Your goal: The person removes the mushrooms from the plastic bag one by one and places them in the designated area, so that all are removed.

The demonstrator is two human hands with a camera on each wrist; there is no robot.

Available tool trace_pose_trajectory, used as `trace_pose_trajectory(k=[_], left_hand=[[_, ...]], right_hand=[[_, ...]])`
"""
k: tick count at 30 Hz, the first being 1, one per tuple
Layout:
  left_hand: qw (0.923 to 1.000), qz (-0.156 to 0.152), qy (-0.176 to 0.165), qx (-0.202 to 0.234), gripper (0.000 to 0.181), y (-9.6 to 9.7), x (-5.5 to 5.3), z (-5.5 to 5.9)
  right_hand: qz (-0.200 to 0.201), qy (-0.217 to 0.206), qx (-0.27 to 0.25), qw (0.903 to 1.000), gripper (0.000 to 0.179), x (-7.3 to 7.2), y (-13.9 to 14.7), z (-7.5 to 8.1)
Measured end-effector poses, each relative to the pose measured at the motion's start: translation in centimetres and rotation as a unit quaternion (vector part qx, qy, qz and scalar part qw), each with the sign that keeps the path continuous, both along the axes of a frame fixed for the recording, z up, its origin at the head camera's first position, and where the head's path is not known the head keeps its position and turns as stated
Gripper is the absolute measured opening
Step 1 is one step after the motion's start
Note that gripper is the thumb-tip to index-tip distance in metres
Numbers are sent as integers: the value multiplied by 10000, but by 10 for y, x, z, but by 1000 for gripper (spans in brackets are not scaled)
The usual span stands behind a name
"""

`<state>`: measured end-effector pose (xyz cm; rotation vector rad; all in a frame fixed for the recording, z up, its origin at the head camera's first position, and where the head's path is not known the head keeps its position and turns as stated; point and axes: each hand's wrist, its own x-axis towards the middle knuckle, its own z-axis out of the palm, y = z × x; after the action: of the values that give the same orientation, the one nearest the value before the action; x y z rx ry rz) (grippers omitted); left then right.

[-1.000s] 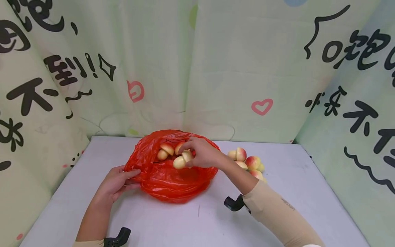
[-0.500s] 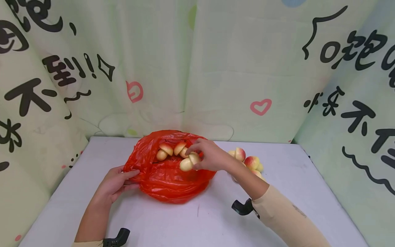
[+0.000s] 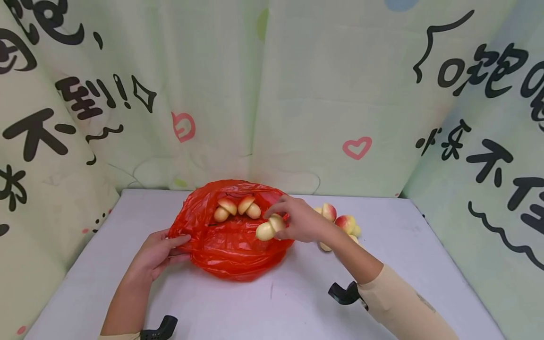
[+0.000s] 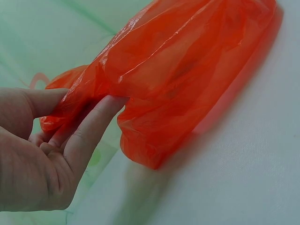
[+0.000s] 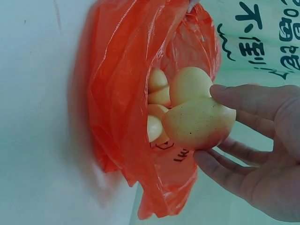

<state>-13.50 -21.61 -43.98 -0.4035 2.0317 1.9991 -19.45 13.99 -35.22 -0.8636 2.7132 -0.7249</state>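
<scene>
A red plastic bag (image 3: pixel 238 255) lies with its mouth open on the table. My left hand (image 3: pixel 158 251) pinches the left edge of its rim between thumb and fingers, as the left wrist view also shows on the bag (image 4: pixel 173 75). In my right hand (image 3: pixel 301 221) is a toy mushroom (image 3: pixel 267 229) with a pale stem and a yellow-red cap, gripped by the cap over the right side of the bag's mouth. Two similar toy mushrooms, one at the left (image 3: pixel 224 209) and one beside it (image 3: pixel 249 208), rest inside the bag.
Several more toy mushrooms (image 3: pixel 347 223) lie in a group on the table to the right of the bag, partly behind my right forearm. The white table (image 3: pixel 238 311) ends at a printed curtain (image 3: pixel 297 118) at the back and sides.
My right hand has moved right and slightly down with the toy mushroom, away from the two in the bag, which now show more fully. The left hand keeps its hold on the rim.
</scene>
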Motion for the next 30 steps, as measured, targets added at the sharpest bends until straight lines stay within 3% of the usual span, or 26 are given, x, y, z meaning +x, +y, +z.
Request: trace_pose_trajectory(k=[10, 30], left_hand=[[10000, 27, -14, 7, 66, -1, 1, 0], [10000, 18, 1, 39, 68, 1, 1, 1]], right_hand=[[-102, -97, -345, 9993, 40, 8, 15, 1], [-344, -102, -418, 9985, 41, 24, 41, 1]])
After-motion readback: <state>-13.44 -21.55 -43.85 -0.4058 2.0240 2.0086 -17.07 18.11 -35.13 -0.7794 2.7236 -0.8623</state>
